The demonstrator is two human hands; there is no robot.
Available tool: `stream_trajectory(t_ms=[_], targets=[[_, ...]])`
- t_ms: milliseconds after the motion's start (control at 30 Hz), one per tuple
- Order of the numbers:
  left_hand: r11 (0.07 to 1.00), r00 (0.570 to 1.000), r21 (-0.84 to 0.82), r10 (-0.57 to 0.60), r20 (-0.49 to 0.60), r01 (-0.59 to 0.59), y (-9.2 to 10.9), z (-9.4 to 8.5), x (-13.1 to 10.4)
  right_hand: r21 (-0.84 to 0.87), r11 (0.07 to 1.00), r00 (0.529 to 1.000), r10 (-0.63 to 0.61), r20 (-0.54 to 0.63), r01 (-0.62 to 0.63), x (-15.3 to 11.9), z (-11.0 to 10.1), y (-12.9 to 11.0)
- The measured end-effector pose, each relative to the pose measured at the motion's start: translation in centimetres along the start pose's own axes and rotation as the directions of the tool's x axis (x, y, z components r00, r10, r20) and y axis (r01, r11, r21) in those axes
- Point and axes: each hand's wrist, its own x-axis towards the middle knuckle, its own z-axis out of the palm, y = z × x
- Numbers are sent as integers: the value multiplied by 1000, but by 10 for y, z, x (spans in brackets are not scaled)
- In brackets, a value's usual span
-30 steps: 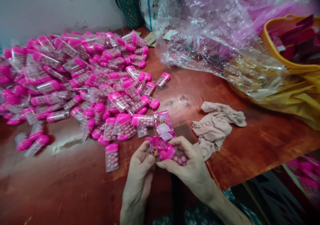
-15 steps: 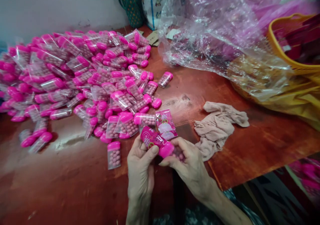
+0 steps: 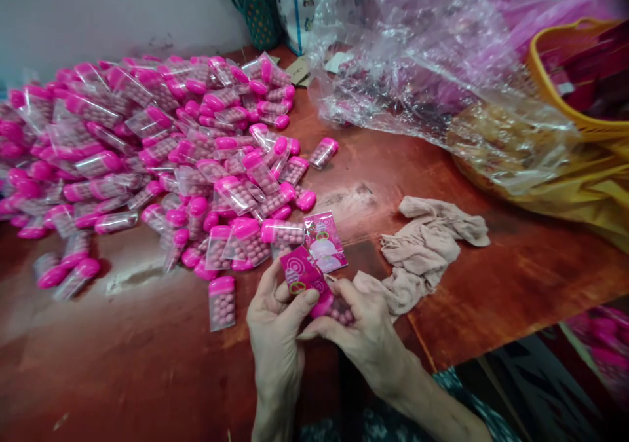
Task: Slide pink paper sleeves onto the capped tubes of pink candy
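While the left hand [image 3: 276,311] pinches a pink card [image 3: 297,274] near the table's [image 3: 122,357] near edge, the right hand [image 3: 361,327] closes around a pink-capped tube [image 3: 330,307] of beads touching it. Far right, a yellow basket [image 3: 570,114] holds red packs.

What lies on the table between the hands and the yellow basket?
In the head view, a crumpled beige cloth lies on the table between the hands and the yellow basket.
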Motion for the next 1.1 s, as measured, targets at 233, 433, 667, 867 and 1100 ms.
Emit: stream_trajectory(t_ms=[233,433,667,867,1100], targets=[[992,984,-39,-109,140,116,-3,-2,4,-12,1000,993,-26,-114,25,-1,4,4],[982,984,-87,-164,70,170,-6,-3,3,5,1000,990,10,-142,-9,0,5,4],[992,994,-68,-107,15,107,-11,1,-1,39,998,979,48,-200,-41,2,7,4],[994,996,-65,-88,-1,88,-11,3,-2,192,967,977,188,-104,-165,-4,4,2],[989,995,-108,-98,-7,96,-7,0,4,202,953,971,202,124,-225,-11,-2,-4]])
